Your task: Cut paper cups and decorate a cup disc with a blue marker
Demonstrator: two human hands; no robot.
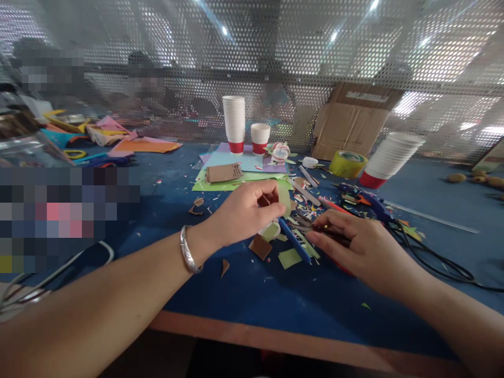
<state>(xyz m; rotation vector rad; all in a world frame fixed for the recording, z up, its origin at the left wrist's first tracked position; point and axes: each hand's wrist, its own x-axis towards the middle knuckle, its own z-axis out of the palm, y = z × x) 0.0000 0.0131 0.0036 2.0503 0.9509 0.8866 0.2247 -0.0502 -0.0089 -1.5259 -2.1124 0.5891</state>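
My left hand (252, 212) pinches a small piece of pale green paper (284, 198) between thumb and fingers, above the middle of the table. In my right hand (354, 239) is a pair of scissors (302, 223); its dark blades point left toward the paper, and the fingers mostly hide its handles. Below the hands lie a blue pen (294, 241), a brown cardboard square (260, 247) and a green paper rectangle (290, 258). Paper scraps surround them.
Behind stand a tall white cup stack (234, 121), a shorter cup stack (260, 137) and a cardboard box (350, 123). Yellow tape (347, 164), a leaning cup stack (394, 155) and a glue gun (370, 202) with a black cable (441, 265) are at right. Colored paper (149, 145) lies at left.
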